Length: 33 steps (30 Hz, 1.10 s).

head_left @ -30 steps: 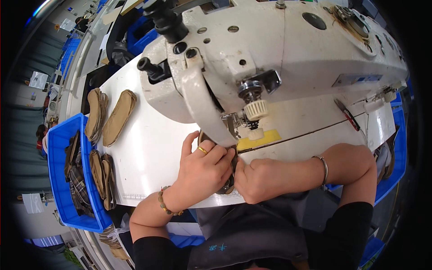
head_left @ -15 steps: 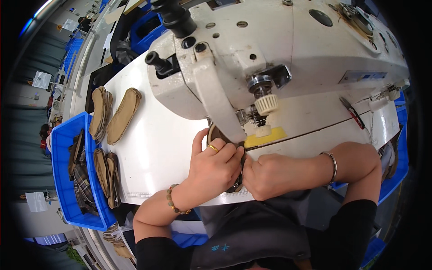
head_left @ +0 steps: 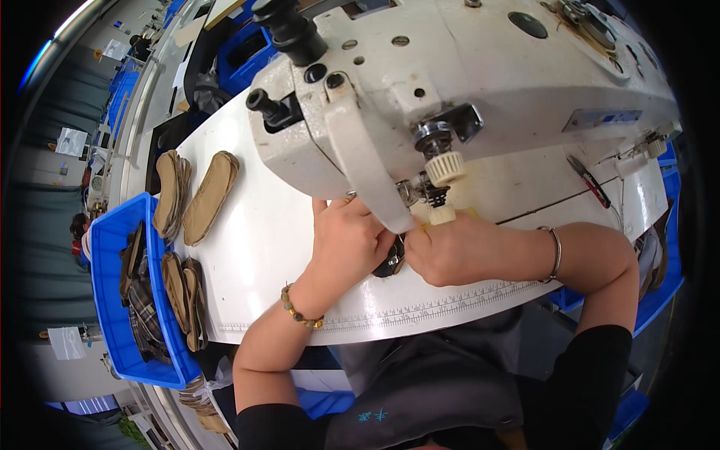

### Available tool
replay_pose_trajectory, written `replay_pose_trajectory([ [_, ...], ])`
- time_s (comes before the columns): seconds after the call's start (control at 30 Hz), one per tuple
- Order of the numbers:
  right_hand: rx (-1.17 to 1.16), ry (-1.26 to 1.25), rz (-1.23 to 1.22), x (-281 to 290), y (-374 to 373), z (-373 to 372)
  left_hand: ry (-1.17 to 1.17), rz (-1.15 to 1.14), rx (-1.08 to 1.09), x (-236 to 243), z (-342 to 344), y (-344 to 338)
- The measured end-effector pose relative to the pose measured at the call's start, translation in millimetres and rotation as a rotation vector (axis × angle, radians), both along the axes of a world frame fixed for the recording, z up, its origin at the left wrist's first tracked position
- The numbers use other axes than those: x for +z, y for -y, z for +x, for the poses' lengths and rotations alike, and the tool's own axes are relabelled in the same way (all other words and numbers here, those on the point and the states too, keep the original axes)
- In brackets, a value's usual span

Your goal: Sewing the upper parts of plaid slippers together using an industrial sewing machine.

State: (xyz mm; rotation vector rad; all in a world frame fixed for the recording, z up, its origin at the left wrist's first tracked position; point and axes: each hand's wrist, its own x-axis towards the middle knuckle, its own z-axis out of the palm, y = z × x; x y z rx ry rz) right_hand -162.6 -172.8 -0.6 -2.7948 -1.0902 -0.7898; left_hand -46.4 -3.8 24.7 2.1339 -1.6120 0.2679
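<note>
1. Both hands have slid up and away from the body, toward the large cream-white metal sewing machine; the left hand now has its fingertips hidden beneath the machine's head.
2. The dark glossy piece with a small silver-coloured fitting has gone along with them: only its near end shows between the hands, below the curved white guard.
3. With the hands shifted, much more of the printed ruler strip shows along the near edge of the glossy white desk.
4. This suggests the piece is being fed further in under the head; the needle itself is out of sight, so stitching cannot be confirmed.
5. Left fingers: bent over the piece's left side, but whether they grip or merely press, I cannot tell.
6. Right hand: fingers curled closed, appearing to pinch the piece's right edge.
7. The flat tan sole-shaped pieces at the desk's left look undisturbed, as do the red-and-black thread snips on the right.
</note>
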Motion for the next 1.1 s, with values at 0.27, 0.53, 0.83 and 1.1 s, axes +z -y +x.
replay_pose_trajectory([
  [0.27, -0.085, 0.049, -0.016, 9.6, -10.3, -12.6, 0.313, 0.04, -0.009, 10.2, -19.2, -11.4],
  [0.53, -0.056, 0.003, -0.025, 14.7, -14.9, -20.9, 0.1, 0.014, -0.063, 6.1, -12.0, -9.4],
  [0.83, -0.061, 0.033, 0.027, 1.4, -13.2, -12.0, 0.075, -0.024, -0.116, 4.7, 9.1, -1.1],
  [1.1, -0.092, 0.001, 0.125, -8.5, -9.6, -1.6, 0.022, 0.036, -0.008, -0.6, 15.9, -5.4],
])
